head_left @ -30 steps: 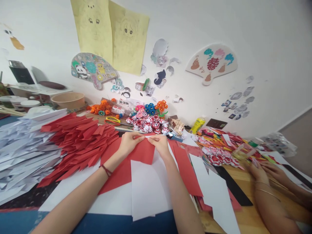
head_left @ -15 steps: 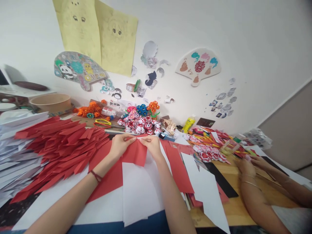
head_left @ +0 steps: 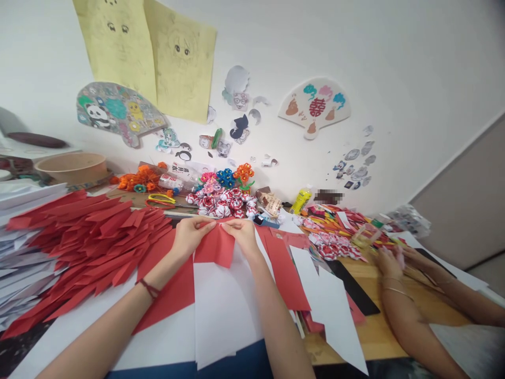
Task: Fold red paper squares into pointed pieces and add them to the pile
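Between my two hands is a creased sheet of red paper (head_left: 216, 249), its far edge pinched by the fingers of both. My left hand (head_left: 192, 235) grips it at the left, thumb and fingers together. At the right, my right hand (head_left: 242, 234) pinches the same edge, close to the left fingertips. A narrow white strip shows along that edge near the fingertips. Beneath it lie white paper sheets (head_left: 224, 310) and larger red sheets (head_left: 168, 302). A big pile of folded red paper pieces (head_left: 98, 231) spreads to the left of my left hand.
Folded white papers (head_left: 23, 268) lie at far left, near a beige basin (head_left: 73, 167). Red-and-white paper flowers (head_left: 223, 202), a yellow bottle (head_left: 301, 201) and a smartwatch (head_left: 266, 221) line the back. A co-worker's hands (head_left: 394, 260) work at right.
The whole view shifts slightly, so things sit a little further left. Both my hands keep their pinch on the red paper, with little visible change in it.
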{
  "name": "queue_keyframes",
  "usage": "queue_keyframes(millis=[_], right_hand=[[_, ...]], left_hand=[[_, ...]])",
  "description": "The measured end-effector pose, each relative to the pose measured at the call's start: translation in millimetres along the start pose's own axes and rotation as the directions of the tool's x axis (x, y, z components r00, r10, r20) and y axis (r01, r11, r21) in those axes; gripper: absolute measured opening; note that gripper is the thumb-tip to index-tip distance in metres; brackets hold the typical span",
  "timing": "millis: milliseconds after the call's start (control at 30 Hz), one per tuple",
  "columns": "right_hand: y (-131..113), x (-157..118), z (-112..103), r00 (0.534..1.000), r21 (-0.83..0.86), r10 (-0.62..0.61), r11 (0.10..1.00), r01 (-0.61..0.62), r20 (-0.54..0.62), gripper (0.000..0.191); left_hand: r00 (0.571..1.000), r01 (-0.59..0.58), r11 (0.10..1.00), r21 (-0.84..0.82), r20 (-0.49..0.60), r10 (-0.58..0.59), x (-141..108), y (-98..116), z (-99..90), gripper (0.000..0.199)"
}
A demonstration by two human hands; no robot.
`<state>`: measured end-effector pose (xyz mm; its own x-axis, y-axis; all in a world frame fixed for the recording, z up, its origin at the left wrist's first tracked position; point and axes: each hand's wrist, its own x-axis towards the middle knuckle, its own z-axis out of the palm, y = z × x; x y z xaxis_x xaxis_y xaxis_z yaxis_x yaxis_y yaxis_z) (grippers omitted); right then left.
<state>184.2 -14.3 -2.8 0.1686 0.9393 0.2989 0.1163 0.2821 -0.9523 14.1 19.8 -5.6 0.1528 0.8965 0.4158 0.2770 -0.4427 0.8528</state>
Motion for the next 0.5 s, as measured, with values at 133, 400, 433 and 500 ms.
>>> queue_keyframes(millis=[133, 400, 433, 500], right_hand=[[-10, -4, 0, 0.999, 0.076, 0.048, 0.996, -0.05, 0.024, 0.033], [-15, -9, 0, 0.991, 0.132, 0.087, 0.986, -0.1, 0.102, 0.04], [-13, -8, 0, 0.991, 0.123, 0.087, 0.987, -0.099, 0.101, 0.039], [-7, -6, 0, 0.992, 0.102, 0.088, 0.99, -0.097, 0.088, 0.039]], left_hand=[[1.0, -0.017, 1.0, 0.018, -0.023, 0.017, -2, 6, -2.4, 0.04], [0.997, -0.011, 0.992, 0.127, -0.075, 0.02, -4, 11, -4.4, 0.041], [0.997, 0.008, 0.995, 0.103, -0.076, 0.0, -4, 11, -3.9, 0.043], [0.996, 0.072, 0.997, -0.011, -0.06, -0.072, -6, 10, -2.2, 0.051]])
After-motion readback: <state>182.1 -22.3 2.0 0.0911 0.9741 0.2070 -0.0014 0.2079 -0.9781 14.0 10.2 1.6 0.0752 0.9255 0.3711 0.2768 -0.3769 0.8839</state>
